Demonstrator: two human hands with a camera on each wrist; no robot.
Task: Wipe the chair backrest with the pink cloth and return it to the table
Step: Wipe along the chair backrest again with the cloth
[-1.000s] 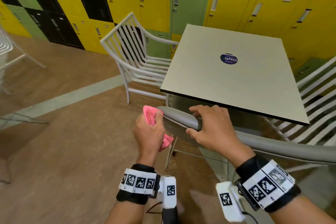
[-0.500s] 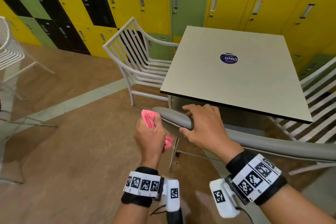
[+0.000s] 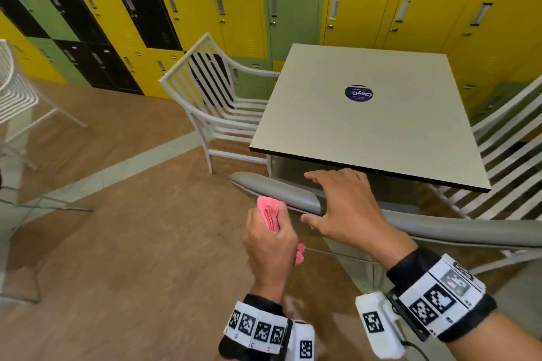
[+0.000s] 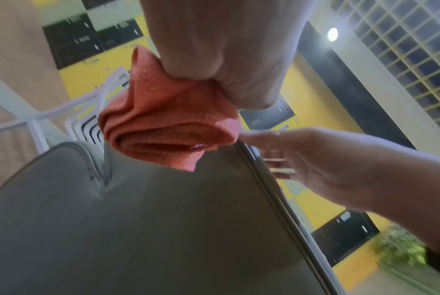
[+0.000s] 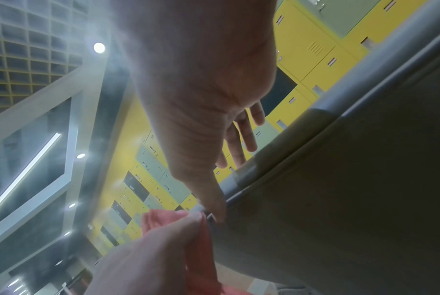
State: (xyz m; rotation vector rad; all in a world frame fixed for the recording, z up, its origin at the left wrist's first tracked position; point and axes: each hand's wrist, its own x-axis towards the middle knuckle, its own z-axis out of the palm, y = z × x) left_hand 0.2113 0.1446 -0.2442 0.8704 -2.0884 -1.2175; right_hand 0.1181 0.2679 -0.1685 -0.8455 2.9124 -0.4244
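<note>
Yellow, green and black lockers (image 3: 187, 9) line the wall behind a pale square desk (image 3: 366, 132), which serves as the landmark in the head view. A grey chair backrest (image 3: 281, 192) runs just in front of the desk's near edge, and a white slatted chair (image 3: 211, 102) stands at the desk's far-left side. The left hand (image 3: 269, 243) is clenched around the pink cloth (image 3: 268, 212), bunched into a wad just in front of the backrest's left end; whether cloth and backrest touch is unclear from here. The right hand (image 3: 343, 208) lies over the top rail with fingers spread and relaxed, gripping nothing.

From the left wrist, the pink cloth (image 4: 168, 127) shows as a thick folded roll of textured weave, squeezed at the top by the left hand (image 4: 226, 49), its lower folds hanging against the chair backrest (image 4: 138, 229). So tight a wad offers little wiping face, so a pass could leave much of the panel untouched. The right hand (image 4: 314, 159) rests at the backrest's edge.

From the right wrist, the right hand (image 5: 213, 119) reaches over the chair backrest (image 5: 340, 199), its thumb close to the pink cloth (image 5: 201, 249). Since that hand only rests, the chair may well shift under a firm stroke, and a loose fold could slip out and drop to the floor rather than reach the desk.
</note>
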